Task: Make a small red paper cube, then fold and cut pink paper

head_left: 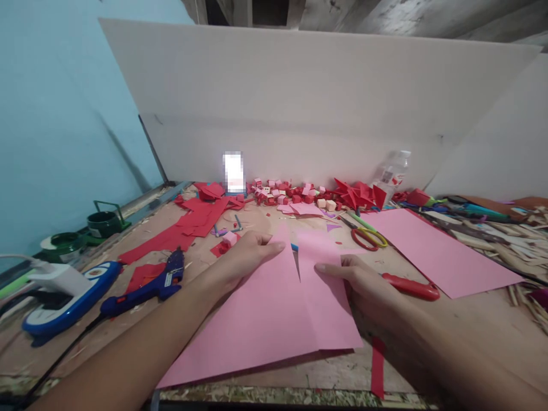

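Note:
A large sheet of pink paper (261, 319) is held near the table's front edge, split partway down from its far edge. My left hand (254, 254) pinches the far edge of the wider part, left of the split. On the right, my right hand (355, 277) grips the narrower strip, thumb on top and fingers underneath. The two parts stand slightly apart at the far end and still join below the split. Just beyond my right hand lie scissors (363, 234) and a red-handled tool (411, 286), whose other end is hidden.
Left are a blue glue gun (148, 291), a power strip (71, 308) with plugs and green containers (64, 245). Red paper strips (184, 225) and small folded paper cubes (291, 191) lie behind. Another pink sheet (440, 251), a plastic bottle (394, 174) and wood sticks (492, 234) are right.

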Motion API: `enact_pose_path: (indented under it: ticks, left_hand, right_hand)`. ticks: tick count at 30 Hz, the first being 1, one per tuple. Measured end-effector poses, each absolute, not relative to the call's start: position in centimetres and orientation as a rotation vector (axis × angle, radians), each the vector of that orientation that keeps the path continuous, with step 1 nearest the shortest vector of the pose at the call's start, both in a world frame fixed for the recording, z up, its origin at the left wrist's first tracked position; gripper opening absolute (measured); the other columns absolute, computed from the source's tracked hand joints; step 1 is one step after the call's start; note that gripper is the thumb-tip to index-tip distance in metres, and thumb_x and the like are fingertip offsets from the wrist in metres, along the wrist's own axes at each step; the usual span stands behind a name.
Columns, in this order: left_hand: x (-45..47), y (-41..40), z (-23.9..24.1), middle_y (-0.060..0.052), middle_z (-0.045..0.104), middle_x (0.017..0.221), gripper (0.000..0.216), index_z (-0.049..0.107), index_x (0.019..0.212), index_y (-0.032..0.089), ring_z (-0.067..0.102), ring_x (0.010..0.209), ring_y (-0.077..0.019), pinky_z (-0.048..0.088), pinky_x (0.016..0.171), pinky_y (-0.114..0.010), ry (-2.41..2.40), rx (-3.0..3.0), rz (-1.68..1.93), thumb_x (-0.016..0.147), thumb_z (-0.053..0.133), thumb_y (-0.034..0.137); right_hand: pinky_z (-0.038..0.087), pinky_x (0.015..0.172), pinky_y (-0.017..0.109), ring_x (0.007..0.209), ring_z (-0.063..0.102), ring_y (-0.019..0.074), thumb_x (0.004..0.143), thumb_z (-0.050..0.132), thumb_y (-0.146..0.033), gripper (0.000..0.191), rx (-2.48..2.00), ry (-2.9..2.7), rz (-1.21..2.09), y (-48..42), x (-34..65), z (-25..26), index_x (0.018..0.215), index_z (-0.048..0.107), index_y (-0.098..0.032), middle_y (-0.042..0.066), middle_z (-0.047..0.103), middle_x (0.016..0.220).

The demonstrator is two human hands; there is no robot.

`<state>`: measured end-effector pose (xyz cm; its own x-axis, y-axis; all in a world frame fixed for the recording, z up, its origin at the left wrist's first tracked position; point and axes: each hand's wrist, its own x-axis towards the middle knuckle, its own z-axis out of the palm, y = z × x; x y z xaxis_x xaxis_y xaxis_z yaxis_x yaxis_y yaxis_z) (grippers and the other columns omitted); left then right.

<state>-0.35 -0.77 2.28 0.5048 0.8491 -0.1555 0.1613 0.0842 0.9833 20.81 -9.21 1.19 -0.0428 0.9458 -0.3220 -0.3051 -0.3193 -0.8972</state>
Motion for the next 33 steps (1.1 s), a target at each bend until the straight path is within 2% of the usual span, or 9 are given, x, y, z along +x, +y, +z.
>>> enact_pose_path:
  ticks: [2, 6, 10, 14, 18, 23, 27, 30, 33]
  left_hand:
    - [-0.6, -0.7, 2.3, -0.005, 0.07, 0.072, 0.033, 0.069, 0.076, 0.015, 0.063, 0.06, -0.0183, 0.045, 0.055, -0.028, 0.954, 1.404, 0.636, 0.079, 0.075, 0.047]
    - [-0.8, -0.7, 2.5, -0.003, 0.069, 0.072, 0.032, 0.07, 0.078, 0.015, 0.06, 0.057, -0.0138, 0.04, 0.053, -0.024, 0.962, 1.387, 0.681, 0.081, 0.076, 0.047]
    - [-0.8, -0.6, 2.6, -0.002, 0.068, 0.07, 0.036, 0.069, 0.075, 0.015, 0.057, 0.056, -0.0118, 0.04, 0.052, -0.022, 0.918, 1.341, 0.668, 0.073, 0.084, 0.048]
    - [-0.8, -0.3, 2.3, -0.011, 0.076, 0.084, 0.046, 0.074, 0.083, 0.012, 0.07, 0.072, -0.0235, 0.053, 0.062, -0.03, 0.838, 1.275, 0.605, 0.051, 0.095, 0.037]
    - [-0.8, -0.1, 2.4, -0.008, 0.077, 0.092, 0.05, 0.074, 0.098, 0.015, 0.07, 0.073, -0.0209, 0.054, 0.063, -0.029, 0.857, 1.231, 0.787, 0.059, 0.091, 0.041]
    - [-1.1, -0.1, 3.0, -0.008, 0.079, 0.097, 0.054, 0.074, 0.102, 0.016, 0.07, 0.074, -0.0187, 0.055, 0.063, -0.027, 0.867, 1.185, 0.809, 0.059, 0.093, 0.043]
    - [-1.4, 0.0, 2.8, -0.011, 0.078, 0.084, 0.047, 0.076, 0.084, 0.012, 0.07, 0.068, -0.0204, 0.053, 0.058, -0.026, 0.895, 1.19, 0.65, 0.049, 0.097, 0.034]
    - [-1.5, 0.1, 2.5, -0.012, 0.079, 0.081, 0.039, 0.076, 0.08, 0.011, 0.069, 0.064, -0.0193, 0.05, 0.053, -0.025, 0.937, 1.208, 0.636, 0.056, 0.093, 0.037]
    - [-1.4, 0.2, 2.3, -0.013, 0.08, 0.084, 0.034, 0.078, 0.082, 0.012, 0.07, 0.065, -0.0198, 0.05, 0.053, -0.025, 0.964, 1.226, 0.666, 0.061, 0.089, 0.036]
  right_hand:
    - [0.055, 0.061, 0.031, 0.058, 0.067, 0.0217, 0.069, 0.087, -0.023, 0.018, -1.214, -0.821, 1.562, -9.0, 21.1, 1.0, 0.071, 0.07, -0.016, 0.008, 0.072, 0.066]
    - [0.057, 0.064, 0.032, 0.068, 0.073, 0.0258, 0.072, 0.086, -0.024, 0.02, -1.244, -0.824, 1.495, -8.8, 21.6, 0.7, 0.083, 0.078, -0.01, 0.015, 0.078, 0.081]
    - [0.058, 0.061, 0.032, 0.065, 0.072, 0.0258, 0.073, 0.086, -0.024, 0.017, -1.25, -0.779, 1.431, -8.8, 21.5, 1.0, 0.08, 0.077, -0.011, 0.013, 0.078, 0.076]
    - [0.056, 0.059, 0.03, 0.061, 0.07, 0.0231, 0.077, 0.085, -0.026, 0.016, -1.195, -0.706, 1.431, -8.8, 21.6, 1.7, 0.081, 0.074, -0.016, 0.008, 0.076, 0.073]
    - [0.054, 0.055, 0.027, 0.056, 0.066, 0.0186, 0.086, 0.077, -0.033, 0.018, -1.185, -0.552, 1.579, -8.6, 22.0, 1.7, 0.08, 0.072, -0.017, 0.006, 0.073, 0.068]
    - [0.038, 0.039, 0.02, 0.045, 0.051, 0.011, 0.064, 0.094, -0.021, 0.026, -1.179, -0.712, 1.488, -8.1, 22.6, 1.0, 0.072, 0.069, -0.015, 0.0, 0.064, 0.059]
    - [0.041, 0.041, 0.019, 0.049, 0.055, 0.0112, 0.062, 0.097, -0.025, 0.032, -1.172, -0.752, 1.388, -7.5, 23.4, 0.7, 0.079, 0.073, -0.013, 0.001, 0.066, 0.065]
    - [0.039, 0.039, 0.019, 0.047, 0.052, 0.0105, 0.061, 0.099, -0.027, 0.034, -1.172, -0.764, 1.341, -7.3, 23.8, 0.7, 0.07, 0.069, -0.015, -0.001, 0.064, 0.061]
    - [0.046, 0.045, 0.021, 0.052, 0.057, 0.0125, 0.06, 0.099, -0.029, 0.035, -1.17, -0.776, 1.325, -7.3, 23.8, 0.8, 0.071, 0.07, -0.014, 0.0, 0.066, 0.064]
